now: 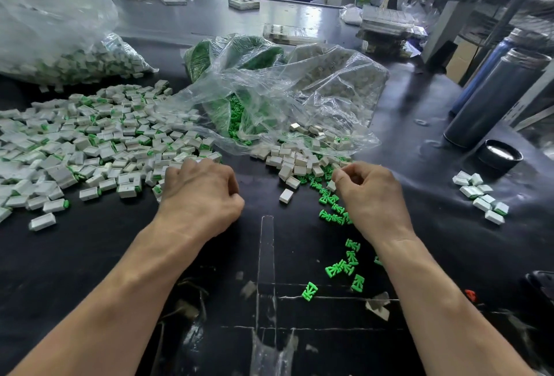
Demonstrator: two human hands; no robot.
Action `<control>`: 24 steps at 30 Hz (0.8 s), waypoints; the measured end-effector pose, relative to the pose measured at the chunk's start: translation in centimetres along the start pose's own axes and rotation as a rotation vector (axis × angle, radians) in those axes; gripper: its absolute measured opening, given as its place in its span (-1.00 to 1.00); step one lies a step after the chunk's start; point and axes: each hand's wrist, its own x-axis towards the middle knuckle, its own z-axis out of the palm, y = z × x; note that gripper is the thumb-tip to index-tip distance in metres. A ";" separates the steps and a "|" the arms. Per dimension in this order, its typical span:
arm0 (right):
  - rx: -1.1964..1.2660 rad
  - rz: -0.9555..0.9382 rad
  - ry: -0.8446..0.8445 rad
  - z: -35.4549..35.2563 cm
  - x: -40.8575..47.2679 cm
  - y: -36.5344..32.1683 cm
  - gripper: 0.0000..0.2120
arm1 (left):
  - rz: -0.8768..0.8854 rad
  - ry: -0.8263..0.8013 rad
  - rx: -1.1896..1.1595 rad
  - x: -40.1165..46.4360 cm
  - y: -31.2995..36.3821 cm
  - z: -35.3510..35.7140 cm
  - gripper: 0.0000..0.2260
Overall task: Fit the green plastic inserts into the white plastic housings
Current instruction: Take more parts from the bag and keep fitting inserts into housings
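Many loose green inserts (pixel 335 217) are scattered on the black tabletop (pixel 120 255), just in front of the open plastic bag (pixel 284 100), and the bare white housings (pixel 296 166) are heaped at the mouth of that bag. An insert could be pushed in crooked or reversed (the pieces are small and lie in every direction), and then it would jam or stay half out. A housing could also be flicked away by the wrist. The right hand (pixel 371 193), in front of the bag, is curled, and a small white piece seems to be pinched at its fingertips. The left hand (pixel 201 196), left of the bag's mouth beside the assembled pile (pixel 90 142), is curled knuckles-up; whether something is held cannot be told.
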 end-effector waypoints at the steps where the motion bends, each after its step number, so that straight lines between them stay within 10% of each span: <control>1: -0.031 -0.002 -0.022 -0.1 0.1 0.1 -0.77 | 0.015 0.015 -0.004 0.0 0.1 0.2 -0.90; 8: -0.195 0.051 -0.178 -0.1 -0.1 -0.2 -0.89 | 0.273 0.163 -0.338 -1.7 3.5 2.4 -0.87; 24: -0.394 -0.038 -0.059 0.3 -0.5 -1.2 -0.82 | 0.281 0.134 -0.430 -1.4 4.3 3.6 -0.87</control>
